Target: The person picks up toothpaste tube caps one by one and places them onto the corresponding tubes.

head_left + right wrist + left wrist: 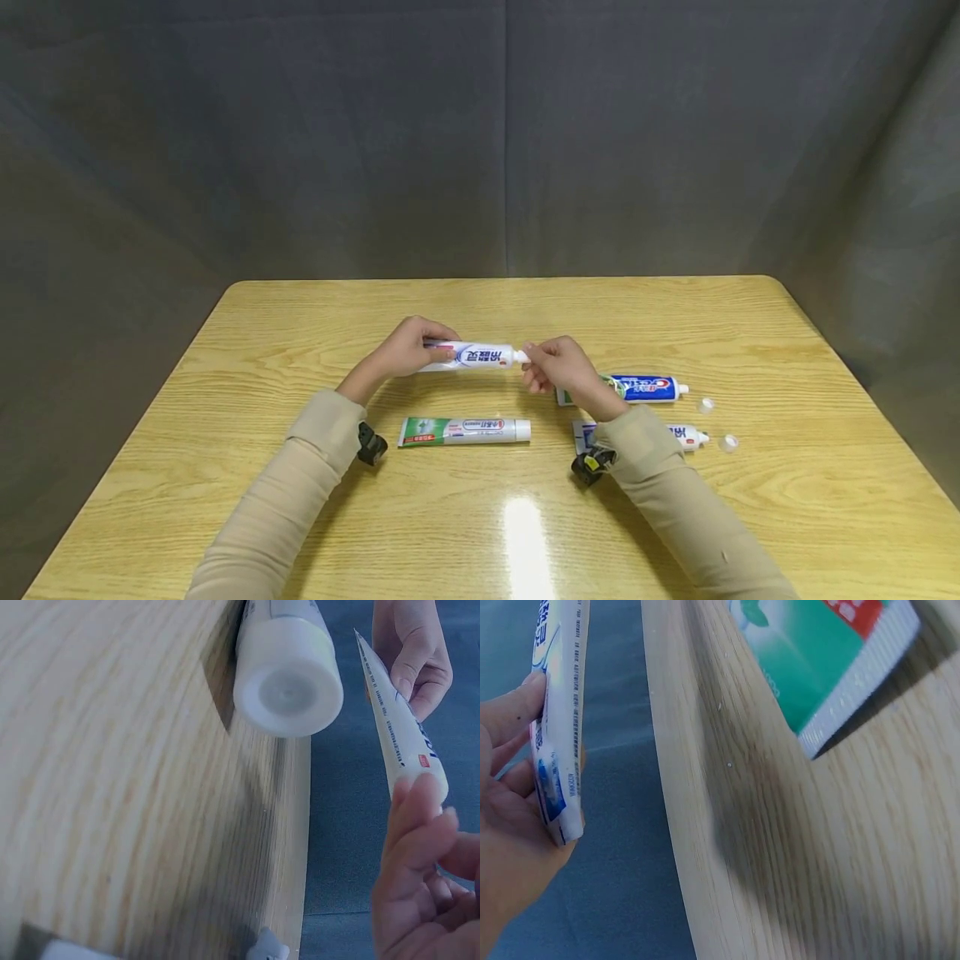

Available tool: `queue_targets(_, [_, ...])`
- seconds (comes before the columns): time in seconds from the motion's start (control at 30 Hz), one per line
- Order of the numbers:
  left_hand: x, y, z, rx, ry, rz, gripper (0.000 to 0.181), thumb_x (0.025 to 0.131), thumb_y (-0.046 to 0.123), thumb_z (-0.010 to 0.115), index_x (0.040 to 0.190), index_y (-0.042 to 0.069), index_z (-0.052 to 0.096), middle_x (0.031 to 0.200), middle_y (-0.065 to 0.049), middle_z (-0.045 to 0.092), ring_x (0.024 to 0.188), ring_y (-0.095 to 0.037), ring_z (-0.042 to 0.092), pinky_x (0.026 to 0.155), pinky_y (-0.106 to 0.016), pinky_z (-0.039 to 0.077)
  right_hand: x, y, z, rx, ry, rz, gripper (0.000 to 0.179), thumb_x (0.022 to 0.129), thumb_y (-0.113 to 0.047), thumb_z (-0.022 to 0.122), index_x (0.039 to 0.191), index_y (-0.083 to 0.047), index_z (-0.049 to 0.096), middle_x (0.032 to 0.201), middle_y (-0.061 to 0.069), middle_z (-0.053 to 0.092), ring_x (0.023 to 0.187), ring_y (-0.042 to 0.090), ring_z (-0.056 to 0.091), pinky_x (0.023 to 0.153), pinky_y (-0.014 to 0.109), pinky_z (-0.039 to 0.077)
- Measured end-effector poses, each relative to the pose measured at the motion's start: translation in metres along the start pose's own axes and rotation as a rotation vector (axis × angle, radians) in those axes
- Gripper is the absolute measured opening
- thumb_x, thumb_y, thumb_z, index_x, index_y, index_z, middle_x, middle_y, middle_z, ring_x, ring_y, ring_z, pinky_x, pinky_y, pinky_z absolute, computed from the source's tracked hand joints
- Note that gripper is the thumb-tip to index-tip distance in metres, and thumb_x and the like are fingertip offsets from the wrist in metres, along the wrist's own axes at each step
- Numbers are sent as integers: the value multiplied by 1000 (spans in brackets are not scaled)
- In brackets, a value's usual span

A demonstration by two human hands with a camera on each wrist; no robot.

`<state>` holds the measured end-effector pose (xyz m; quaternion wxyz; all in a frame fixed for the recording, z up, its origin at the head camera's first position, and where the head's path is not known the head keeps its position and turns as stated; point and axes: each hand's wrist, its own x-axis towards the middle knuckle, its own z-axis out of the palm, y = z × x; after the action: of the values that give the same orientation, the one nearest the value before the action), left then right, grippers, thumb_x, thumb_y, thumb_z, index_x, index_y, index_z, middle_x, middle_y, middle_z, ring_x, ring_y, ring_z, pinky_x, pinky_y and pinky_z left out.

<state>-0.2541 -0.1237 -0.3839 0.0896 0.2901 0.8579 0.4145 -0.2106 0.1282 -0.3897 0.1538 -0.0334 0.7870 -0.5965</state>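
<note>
Frame center: the left hand's fingers grip the white toothpaste tube above the desk; the right hand's fingers pinch its apparent cap. Probable step: uncapping. Next move calls for holding the tube steady, drawing the cap rightward.

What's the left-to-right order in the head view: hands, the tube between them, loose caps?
Left hand → held tube → right hand → far cap → near cap
</note>
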Motion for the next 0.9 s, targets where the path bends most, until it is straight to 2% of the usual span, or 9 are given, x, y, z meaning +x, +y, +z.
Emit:
queue_targets(0.23, [-1,2,1,-31,-10,2,20,84,4,65,102,-4,68,97,-15,68,80,-18,63,67,-28,48,0,1,0,-26,-32,73,56,99,-36,38,82,13,59,50,2,56,41,10,51,45,26,39])
queue_targets(0.37, [-1,3,2,-44,-21,-5,21,84,4,65,103,-4,67,98,-16,68,82,-19,63,68,-28,49,-1,1,-2,-34,-27,74,58,99,-37,37,87,15,60,53,3,58,43,11,52,45,25,39])
queue_targets(0.47, [-1,4,2,-40,-22,-4,20,85,5,65,103,-4,68,97,-15,68,81,-18,63,68,-28,48,-2,1,-4,-40,8,32,54,99,-36,39,103,13,59,65,11,63,50,13,57,51,28,46])
queue_targets(0.6, [-1,4,2,-40,-23,-10,20,85,5,64,103,-4,67,97,-15,68,82,-18,63,69,-28,48,-5,5,-9,-55,45,-73,38,96,-27,50,114,6,58,89,21,63,69,26,63,62,36,51])
queue_targets(0.73, [-1,3,1,-37,-23,-13,20,85,4,64,103,-4,67,97,-15,68,82,-18,63,69,-29,49,-7,7,-10,-70,59,-153,25,87,-9,62,109,3,62,97,19,62,81,39,59,64,42,51])
queue_targets(0.9, [-1,1,2,-27,-12,-17,19,85,5,64,102,-3,68,96,-13,68,81,-17,63,69,-28,48,-7,8,-9,-81,96,-176,21,82,-3,66,103,3,65,93,13,65,81,40,58,65,44,51])
